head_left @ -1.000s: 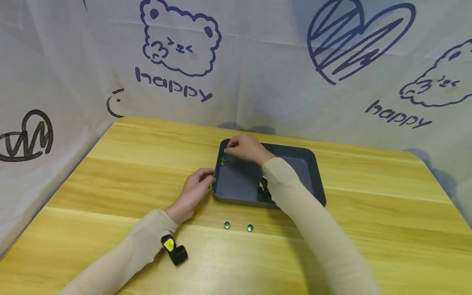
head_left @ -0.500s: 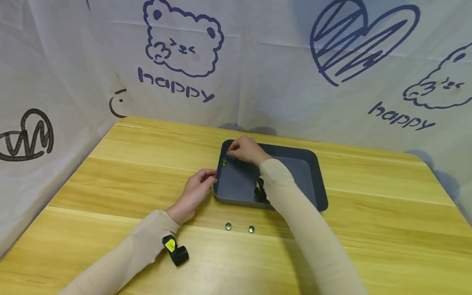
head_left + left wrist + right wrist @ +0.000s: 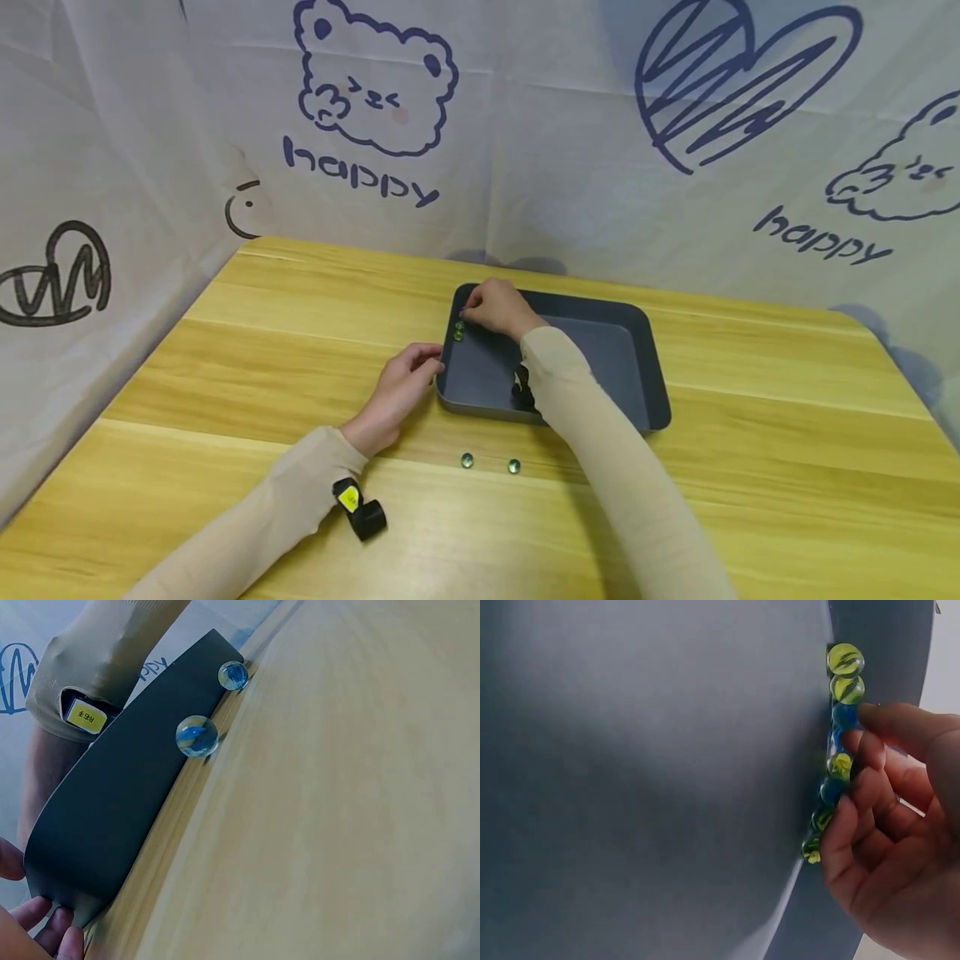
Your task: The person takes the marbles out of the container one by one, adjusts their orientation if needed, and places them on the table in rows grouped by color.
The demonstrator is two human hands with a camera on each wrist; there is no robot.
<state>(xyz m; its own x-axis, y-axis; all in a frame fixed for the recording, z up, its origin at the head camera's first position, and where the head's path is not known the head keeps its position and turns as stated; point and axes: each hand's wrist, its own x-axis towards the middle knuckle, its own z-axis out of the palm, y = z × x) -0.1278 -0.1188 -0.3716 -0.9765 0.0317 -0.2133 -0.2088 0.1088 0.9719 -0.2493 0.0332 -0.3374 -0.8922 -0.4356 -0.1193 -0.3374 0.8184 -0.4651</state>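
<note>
A dark grey baking tray [image 3: 483,400] lies on the table. My left hand [image 3: 397,387] grips its left side near the front corner, with fingertips against the outer wall in the left wrist view. My right hand [image 3: 498,307] is inside the tray at the back left. Its thumb and forefinger pinch a blue marble [image 3: 845,715] in a row of several marbles along the tray's side. Yellow-green marbles [image 3: 847,688] sit beside it in the row, and a darker green marble [image 3: 810,847] is at the other end. The right hand hides part of the row from the head view.
Two clear marbles with blue inside, a left marble [image 3: 467,460] and a right marble [image 3: 513,467], lie on the wooden table [image 3: 247,358] in front of the tray. A white cloth [image 3: 555,167] with drawings hangs behind the table's back edge.
My right hand has shifted slightly toward the front along the marble row, and its forearm has swung a little left. The left hand keeps its place at the tray; the head view has shifted slightly.
</note>
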